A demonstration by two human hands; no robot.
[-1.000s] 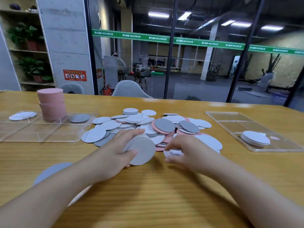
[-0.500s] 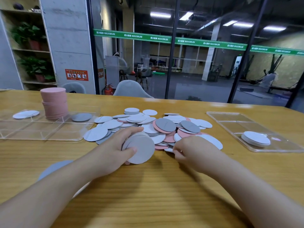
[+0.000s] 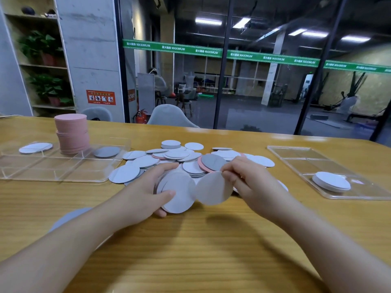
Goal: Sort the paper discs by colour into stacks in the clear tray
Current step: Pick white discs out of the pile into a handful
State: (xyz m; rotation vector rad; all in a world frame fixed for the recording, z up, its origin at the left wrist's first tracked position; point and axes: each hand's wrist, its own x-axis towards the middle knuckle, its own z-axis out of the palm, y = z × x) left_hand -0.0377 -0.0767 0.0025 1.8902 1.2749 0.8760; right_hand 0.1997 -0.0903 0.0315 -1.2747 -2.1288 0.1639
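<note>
Left hand (image 3: 146, 193) grips stacked discs (image 3: 179, 193); right hand (image 3: 249, 182) pinches, seemingly, one disc (image 3: 213, 190).

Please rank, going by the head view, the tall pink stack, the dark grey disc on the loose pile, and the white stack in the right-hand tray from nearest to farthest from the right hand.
1. The dark grey disc, just beyond the right hand on the pile.
2. The white stack, off to the right in its clear tray.
3. The tall pink stack, far left.
</note>
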